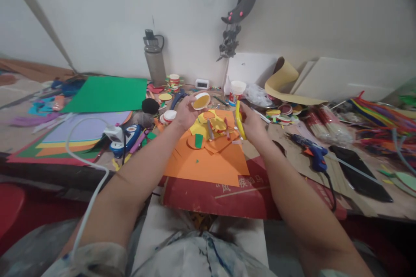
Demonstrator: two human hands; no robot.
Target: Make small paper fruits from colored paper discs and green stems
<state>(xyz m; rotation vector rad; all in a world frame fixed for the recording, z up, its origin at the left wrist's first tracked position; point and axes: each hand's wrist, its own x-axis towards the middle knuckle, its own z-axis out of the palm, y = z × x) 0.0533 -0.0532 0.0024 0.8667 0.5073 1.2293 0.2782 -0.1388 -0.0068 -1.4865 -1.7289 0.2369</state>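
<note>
My left hand (186, 114) is closed on a shallow round piece (201, 101) with a white rim and a yellow-brown face, perhaps a cut paper cup end. A yellow round-edged object (239, 120), seen nearly edge-on, is gripped in my right hand (254, 124); whether it is a ring or a disc I cannot tell. Between and below both hands lies orange paper (211, 166) with a yellow paper piece (199, 126) and cut scraps on it. A small green paper scrap (198, 140) rests there too.
A blue glue gun (316, 153) lies right, near a black flat object (360, 173). Coloured sheets (84, 127) and a green sheet (107, 94) are at left, with a white cable (105, 169) across. At the back stand a grey bottle (155, 62) and a paper cup (237, 91).
</note>
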